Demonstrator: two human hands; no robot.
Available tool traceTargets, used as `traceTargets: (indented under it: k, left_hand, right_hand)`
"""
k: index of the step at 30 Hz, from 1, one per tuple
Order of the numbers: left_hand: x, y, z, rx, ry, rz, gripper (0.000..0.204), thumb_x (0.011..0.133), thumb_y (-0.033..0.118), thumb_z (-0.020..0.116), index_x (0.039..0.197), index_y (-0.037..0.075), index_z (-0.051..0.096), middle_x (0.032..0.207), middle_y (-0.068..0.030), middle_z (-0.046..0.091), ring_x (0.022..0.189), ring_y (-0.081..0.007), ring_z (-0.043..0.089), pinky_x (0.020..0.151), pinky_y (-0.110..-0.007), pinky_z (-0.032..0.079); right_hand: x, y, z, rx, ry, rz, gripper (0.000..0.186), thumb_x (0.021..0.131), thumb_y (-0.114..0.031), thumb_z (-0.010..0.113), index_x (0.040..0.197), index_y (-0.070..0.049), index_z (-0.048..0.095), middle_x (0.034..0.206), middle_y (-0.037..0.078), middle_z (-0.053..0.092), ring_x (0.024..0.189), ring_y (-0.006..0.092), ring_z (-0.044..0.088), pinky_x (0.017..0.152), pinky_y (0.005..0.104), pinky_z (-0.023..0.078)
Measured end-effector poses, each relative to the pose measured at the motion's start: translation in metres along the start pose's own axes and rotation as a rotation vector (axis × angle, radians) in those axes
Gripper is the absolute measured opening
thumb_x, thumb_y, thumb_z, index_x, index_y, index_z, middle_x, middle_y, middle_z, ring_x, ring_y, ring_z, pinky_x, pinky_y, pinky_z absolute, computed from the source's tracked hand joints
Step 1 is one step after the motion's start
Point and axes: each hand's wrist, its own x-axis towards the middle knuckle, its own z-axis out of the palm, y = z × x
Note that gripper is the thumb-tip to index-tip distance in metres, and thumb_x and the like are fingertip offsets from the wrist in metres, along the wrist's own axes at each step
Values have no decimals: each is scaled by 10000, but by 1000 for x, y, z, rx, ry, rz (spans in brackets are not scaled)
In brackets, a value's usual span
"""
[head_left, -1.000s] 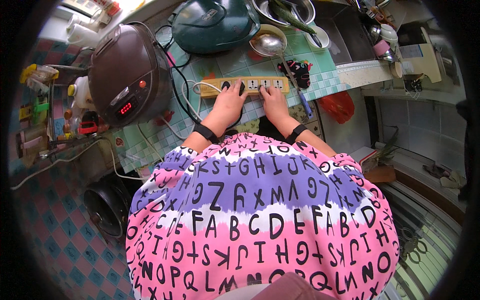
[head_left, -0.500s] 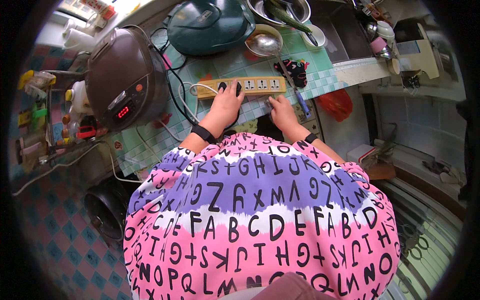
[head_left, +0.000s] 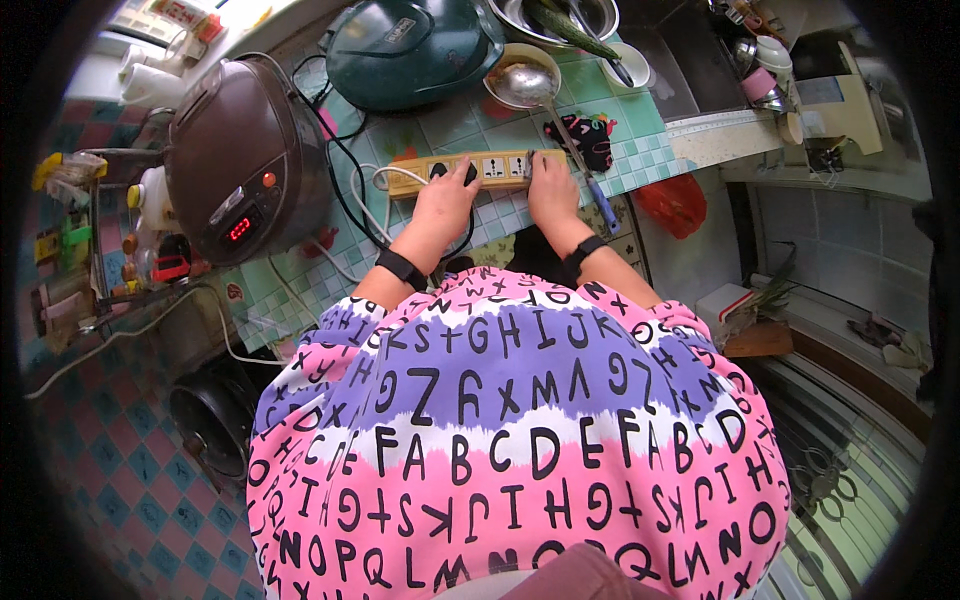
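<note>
A long yellow power strip (head_left: 405, 181) lies across the tiled counter top, with black plugs (head_left: 438, 171) in its left part and bare sockets farther right. My left hand (head_left: 442, 208) grips the strip around those plugs, fingers over its top. At the strip's right end is my right hand (head_left: 554, 190), its fingers closed around a small grey thing (head_left: 530, 166) pressed to the strip. Most of that thing is hidden, so its kind cannot be told. A white cable and a black cable run past my left wrist.
A brown rice cooker (head_left: 245, 150) stands left, a dark green lidded appliance (head_left: 410, 50) behind. A bowl (head_left: 497, 83) holds a ladle (head_left: 540, 92) whose blue handle overhangs the front edge. Beside it lies a black patterned cloth (head_left: 588, 140). A sink (head_left: 680, 65) is at the back right.
My right hand has moved up from the counter's front edge onto the right end of the power strip, carrying the small grey thing. My left hand stays on the strip.
</note>
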Motion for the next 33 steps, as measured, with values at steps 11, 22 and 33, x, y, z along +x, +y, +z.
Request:
traceTargets:
  k: [11, 22, 33]
  left_hand:
    - [0, 3, -1, -17, 4, 5, 540, 838, 26, 575, 1367, 134, 561, 1544, -207, 336, 1216, -399, 567, 1030, -435, 471]
    - [1, 6, 1, 16, 47, 14, 541, 823, 2, 563, 1352, 116, 565, 1531, -224, 342, 1196, -398, 574, 997, -441, 491]
    - [0, 6, -8, 31, -19, 13, 635, 780, -14, 631, 1388, 139, 534, 1561, -203, 297, 1184, -432, 578, 952, -436, 528]
  right_hand:
    - [-4, -1, -9, 118, -37, 1, 202, 866, -57, 530, 1050, -23, 605, 1008, 148, 592, 973, 330, 593, 828, 439, 503]
    - [-53, 31, -42, 377, -213, 49, 333, 818, -49, 579, 1144, -30, 642, 979, 177, 558, 932, 379, 572, 802, 472, 487]
    - [-22, 35, -19, 79, -35, 1, 320, 866, -92, 561, 1168, -139, 658, 981, 105, 565, 886, 309, 591, 746, 428, 510]
